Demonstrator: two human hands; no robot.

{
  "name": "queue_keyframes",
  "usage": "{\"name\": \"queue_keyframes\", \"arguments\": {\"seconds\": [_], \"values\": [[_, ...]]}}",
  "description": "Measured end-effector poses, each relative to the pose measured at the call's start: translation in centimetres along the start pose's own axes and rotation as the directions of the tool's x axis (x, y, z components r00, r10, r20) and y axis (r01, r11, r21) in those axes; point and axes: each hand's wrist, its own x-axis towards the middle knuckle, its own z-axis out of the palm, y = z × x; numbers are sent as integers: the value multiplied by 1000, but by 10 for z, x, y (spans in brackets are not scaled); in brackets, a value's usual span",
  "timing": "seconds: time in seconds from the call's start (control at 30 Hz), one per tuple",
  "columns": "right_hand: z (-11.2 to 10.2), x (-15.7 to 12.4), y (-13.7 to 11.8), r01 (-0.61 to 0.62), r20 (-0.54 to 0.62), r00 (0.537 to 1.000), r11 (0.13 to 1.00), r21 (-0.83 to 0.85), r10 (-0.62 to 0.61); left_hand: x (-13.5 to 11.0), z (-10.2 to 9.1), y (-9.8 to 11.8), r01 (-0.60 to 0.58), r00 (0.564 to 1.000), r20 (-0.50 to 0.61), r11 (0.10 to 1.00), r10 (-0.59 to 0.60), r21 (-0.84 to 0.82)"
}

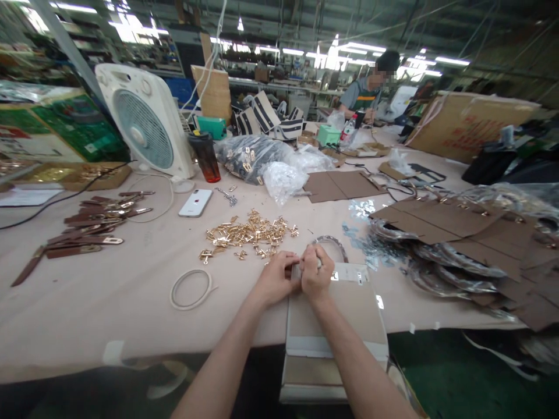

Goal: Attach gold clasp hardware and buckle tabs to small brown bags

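Note:
My left hand [276,278] and my right hand [315,272] meet at the table's near edge, fingers curled and pressed together around a small item I cannot make out. They rest over the far end of a flat cardboard box [336,317] that overhangs the table. Just beyond my hands lies a scattered pile of gold metal clasps [248,233]. A clear plastic ring [331,243] sits right behind my right hand.
A white tape ring [191,289] lies to the left; brown leather straps [89,224], a white phone [195,202], a dark cup [204,156] and a white fan [144,119] farther left. Bagged parts [257,157], brown cardboard sheets [458,224]. Another person [369,87] works at the far end.

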Motion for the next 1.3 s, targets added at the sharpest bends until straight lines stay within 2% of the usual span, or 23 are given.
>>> {"name": "queue_keyframes", "arguments": {"seconds": [0.1,0.2,0.27,0.4,0.5,0.6,0.7,0.8,0.87,0.97,1.03,1.2,1.3], "values": [[-3,12,-5,-111,28,994,978,179,107,-8,5,3,-50,997,-57,986,60,159],[-8,28,-9,-160,-52,979,899,407,197,-12,9,1,-17,995,-89,966,41,257],[-9,37,-10,-172,-79,968,862,478,237,-12,10,-2,-4,996,-88,960,30,280],[0,46,-3,-293,62,953,846,445,297,-12,9,-6,-4,996,-82,956,29,295],[6,44,3,-327,114,945,860,391,307,-11,9,-8,-21,996,-74,953,45,301],[6,35,8,-283,138,958,905,317,251,-11,10,-8,-36,995,-76,954,61,298],[3,23,8,-169,160,978,956,239,132,-11,11,-7,-54,993,-84,957,81,286],[-3,19,1,-133,144,986,934,330,90,-12,10,-6,-75,991,-88,955,104,288],[-8,22,-8,-124,112,990,882,456,81,-13,10,-7,-76,990,-90,952,107,295],[-14,26,-22,-32,36,999,811,584,13,-14,9,-8,-82,990,-87,949,114,304],[-13,24,-24,-14,42,999,818,575,-12,-15,9,-7,-96,989,-81,948,126,305],[-4,14,-13,-186,205,973,888,420,107,-17,9,0,-107,986,-95,954,138,279],[-4,17,-17,-157,192,978,881,446,77,-17,8,0,-111,985,-98,954,143,277]]}}
